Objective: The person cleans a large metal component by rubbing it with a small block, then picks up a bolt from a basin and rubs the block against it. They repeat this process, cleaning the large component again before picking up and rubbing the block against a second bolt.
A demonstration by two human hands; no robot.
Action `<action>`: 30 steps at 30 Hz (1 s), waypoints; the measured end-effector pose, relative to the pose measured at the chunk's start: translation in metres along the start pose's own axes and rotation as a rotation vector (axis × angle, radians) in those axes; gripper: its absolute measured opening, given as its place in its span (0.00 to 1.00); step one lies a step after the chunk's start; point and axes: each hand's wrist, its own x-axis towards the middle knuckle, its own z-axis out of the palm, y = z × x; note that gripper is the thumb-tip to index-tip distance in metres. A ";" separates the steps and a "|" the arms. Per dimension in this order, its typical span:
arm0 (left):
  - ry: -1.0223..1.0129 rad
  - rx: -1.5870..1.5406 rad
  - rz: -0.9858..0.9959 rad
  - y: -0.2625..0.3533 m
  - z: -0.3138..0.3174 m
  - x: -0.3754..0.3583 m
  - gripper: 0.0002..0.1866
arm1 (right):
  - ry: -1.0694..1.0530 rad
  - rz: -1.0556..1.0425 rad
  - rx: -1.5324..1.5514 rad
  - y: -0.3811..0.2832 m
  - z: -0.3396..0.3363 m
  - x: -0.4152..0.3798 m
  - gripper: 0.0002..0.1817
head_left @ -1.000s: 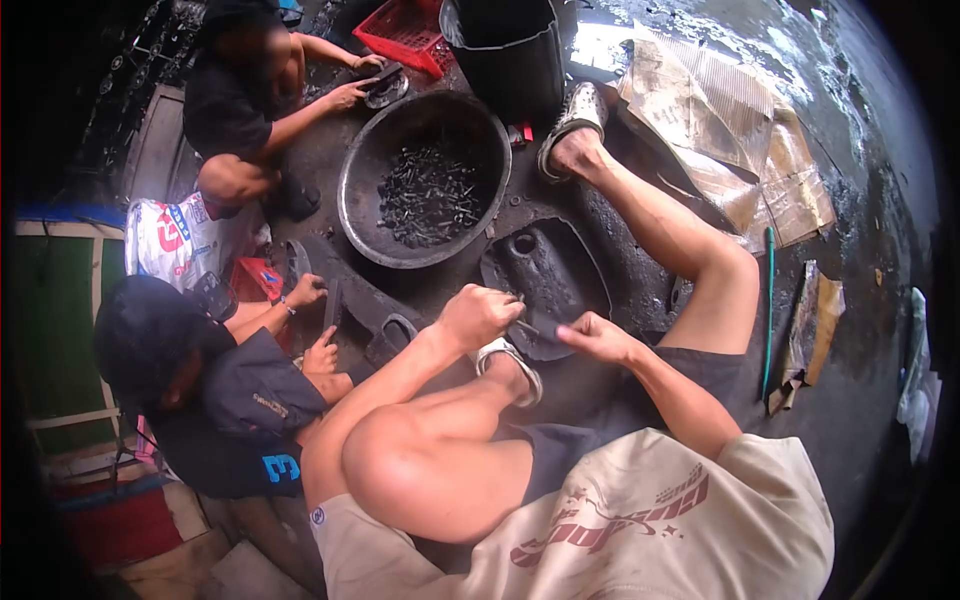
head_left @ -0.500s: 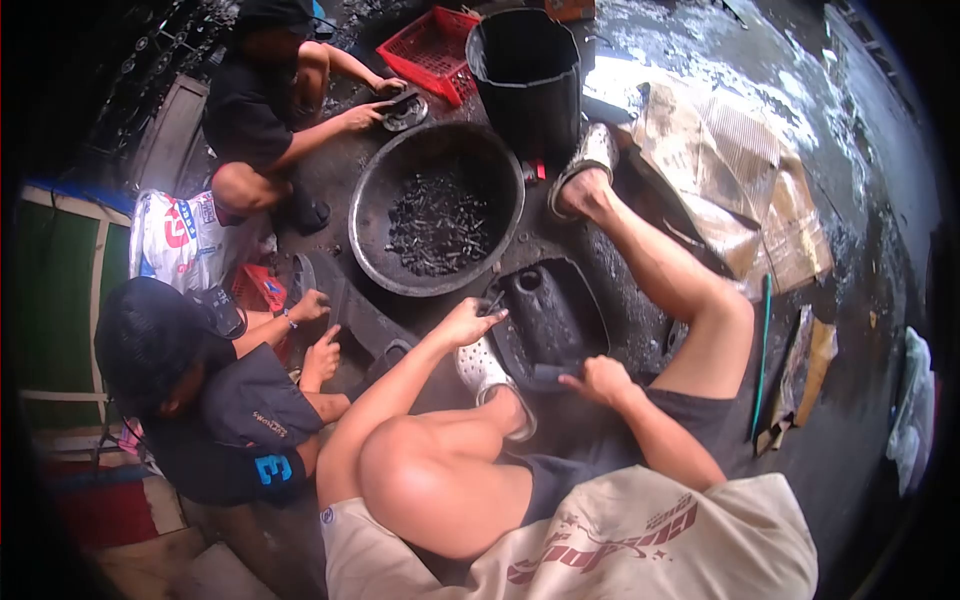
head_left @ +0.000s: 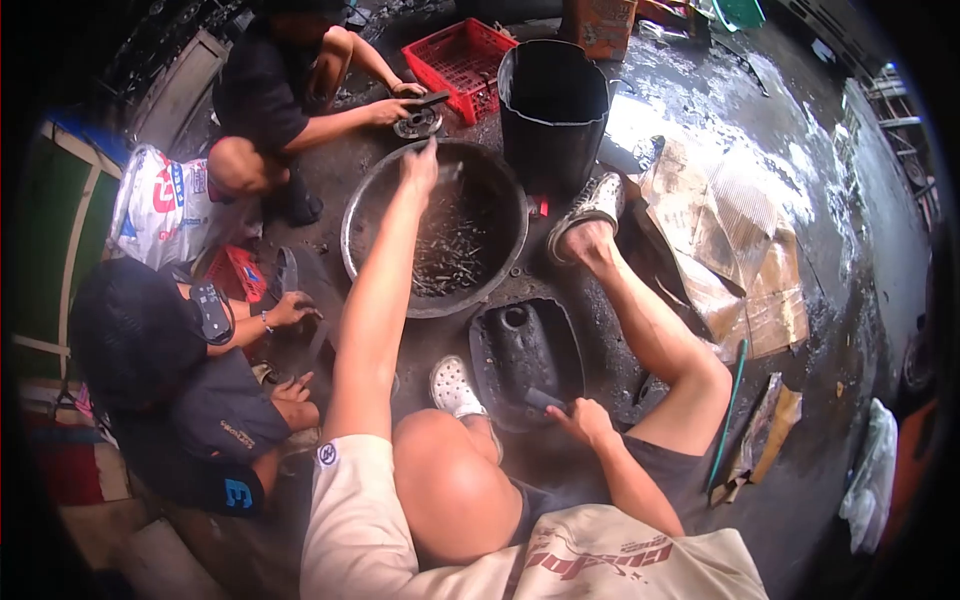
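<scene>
Wearer's left hand (head_left: pixel 421 168) is over the far inner side of a large round metal basin (head_left: pixel 352 225), motion-blurred; cannot tell whether it is open or closed, or if it holds anything. Right hand (head_left: pixel 588 420) is closed, gripping a short dark bar (head_left: pixel 545 401) whose free end lies over the near part of a black tub (head_left: pixel 481 350). Basin contents: many small, dark metal pieces (head_left: pixel 450 258), bolt-like, heaped loosely on the bottom. Tub: shallow, rounded corners, raised ring-shaped opening at its far end; stands on the floor near the basin. Tall black bucket (head_left: pixel 552 145), just beyond the basin: upright, interior dark, contents cannot be told. Red slatted crate (head_left: pixel 452 62) is beside the bucket; a second red crate (head_left: pixel 236 272), partly hidden, is near the lower co-worker (head_left: pixel 150 350). Upper co-worker (head_left: pixel 262 90) holds a dark block (head_left: pixel 428 99) above a round metal part (head_left: pixel 418 124). Markings: white sack (head_left: pixel 145 215) carries red and blue print, not fully legible; lower co-worker's dark clothing shows a bright blue character, E or 3, plus small pale lettering, illegible. Wearer's beige shirt (head_left: pixel 640 570) bears large reddish-brown lettering, inverted and partly folded; sleeve has a small round blue emblem.
</scene>
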 end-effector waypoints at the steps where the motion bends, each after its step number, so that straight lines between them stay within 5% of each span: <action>1: 0.097 0.063 -0.002 -0.048 -0.009 0.001 0.29 | -0.011 -0.017 -0.003 0.000 0.000 0.001 0.42; 6: 0.132 -0.071 -0.381 -0.075 -0.057 -0.136 0.21 | -0.081 -0.084 0.005 0.005 0.013 0.007 0.40; 8: 0.188 0.120 -0.234 -0.074 -0.062 -0.164 0.18 | -0.105 -0.104 -0.032 0.001 0.009 0.006 0.40; 9: 0.180 0.196 -0.179 -0.110 -0.070 -0.155 0.15 | -0.104 -0.105 -0.035 0.000 0.008 0.008 0.40; 18: 0.227 0.543 -0.099 -0.087 -0.071 -0.169 0.13 | -0.099 -0.095 0.007 -0.014 0.006 0.017 0.39; 19: 0.206 0.507 -0.225 -0.066 -0.068 -0.176 0.12 | -0.103 -0.087 0.006 -0.013 0.006 0.016 0.39; 23: 0.248 0.774 -0.194 -0.076 -0.074 -0.169 0.15 | -0.125 -0.067 0.051 -0.010 0.007 0.019 0.38; 30: 0.191 0.797 -0.222 -0.088 -0.076 -0.145 0.15 | -0.179 -0.090 0.100 -0.013 -0.001 0.025 0.37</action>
